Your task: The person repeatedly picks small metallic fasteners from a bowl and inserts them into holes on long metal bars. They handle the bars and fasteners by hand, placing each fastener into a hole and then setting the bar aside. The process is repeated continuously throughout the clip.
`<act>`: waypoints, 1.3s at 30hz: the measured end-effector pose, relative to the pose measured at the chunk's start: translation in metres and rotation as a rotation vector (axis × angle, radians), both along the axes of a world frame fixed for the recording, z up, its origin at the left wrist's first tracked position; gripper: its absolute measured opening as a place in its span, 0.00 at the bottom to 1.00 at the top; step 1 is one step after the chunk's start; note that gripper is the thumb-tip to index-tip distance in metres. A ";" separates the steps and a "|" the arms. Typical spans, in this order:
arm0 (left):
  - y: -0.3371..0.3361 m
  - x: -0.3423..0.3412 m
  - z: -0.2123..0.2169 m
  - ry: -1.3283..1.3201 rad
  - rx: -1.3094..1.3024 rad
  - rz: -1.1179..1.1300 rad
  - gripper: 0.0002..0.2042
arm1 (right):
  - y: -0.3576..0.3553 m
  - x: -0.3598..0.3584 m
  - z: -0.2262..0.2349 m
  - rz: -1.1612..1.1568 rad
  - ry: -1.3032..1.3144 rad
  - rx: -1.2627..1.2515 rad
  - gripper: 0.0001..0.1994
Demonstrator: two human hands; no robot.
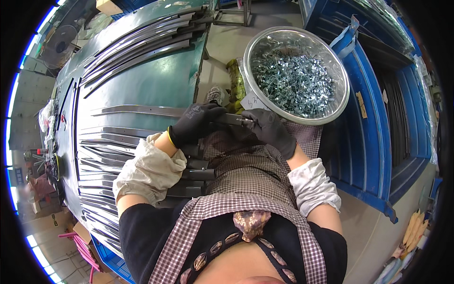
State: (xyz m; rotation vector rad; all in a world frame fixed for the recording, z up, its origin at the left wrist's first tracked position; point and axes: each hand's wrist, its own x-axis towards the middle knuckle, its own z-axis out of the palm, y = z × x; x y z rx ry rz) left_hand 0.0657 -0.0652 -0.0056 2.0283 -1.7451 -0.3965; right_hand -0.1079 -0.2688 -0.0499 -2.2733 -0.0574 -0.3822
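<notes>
Checked apron (246,177) right up close, a black top under it, and pale sleeve covers (150,170) bunched on both forearms. Out to the hands now, both in dark gloves! Left hand (195,122) has its fingers curled closed over a long dark strip (142,110), which lies across the front of the body and reaches left over the table. Right hand (270,130) is at the strip's right end, fingers drawn together in a pinch on a small shiny metal piece (242,121). Just beyond that hand, a clear round bowl (344,87), heaped with loose shiny metal pieces (293,83). Over to the left, the green table (158,75), more dark strips (106,173) crowding its near side, another fanned batch (142,40) farther up. Blue ribbed container (352,156) on the right, and away at the far left, a fan (59,42).
</notes>
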 end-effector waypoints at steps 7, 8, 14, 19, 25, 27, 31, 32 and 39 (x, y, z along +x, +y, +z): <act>-0.001 -0.001 0.002 -0.003 -0.012 0.038 0.23 | -0.003 -0.004 -0.039 -0.141 0.078 -0.137 0.11; 0.000 0.000 0.003 0.007 -0.025 0.035 0.23 | -0.005 -0.011 -0.036 -0.155 0.085 -0.198 0.11; -0.003 -0.001 0.002 0.000 -0.005 0.049 0.20 | -0.011 -0.034 -0.016 -0.123 0.047 -0.122 0.10; 0.001 0.001 -0.004 -0.005 -0.039 0.016 0.19 | -0.007 -0.024 -0.018 -0.077 -0.034 -0.215 0.09; 0.002 0.008 -0.004 -0.004 0.065 0.022 0.21 | 0.012 -0.006 0.008 -0.051 -0.070 -0.510 0.06; 0.002 0.009 -0.006 0.009 -0.018 -0.028 0.21 | 0.013 -0.008 0.010 -0.051 -0.119 -0.466 0.06; -0.001 0.001 -0.009 -0.035 -0.003 -0.035 0.22 | -0.014 -0.023 0.011 -0.050 -0.121 -0.386 0.08; -0.001 0.000 -0.006 -0.055 0.037 -0.036 0.22 | -0.025 -0.028 0.008 -0.068 -0.126 -0.399 0.08; 0.003 -0.023 0.034 -0.061 0.077 -0.053 0.23 | -0.111 -0.025 0.000 -0.423 0.205 -0.401 0.17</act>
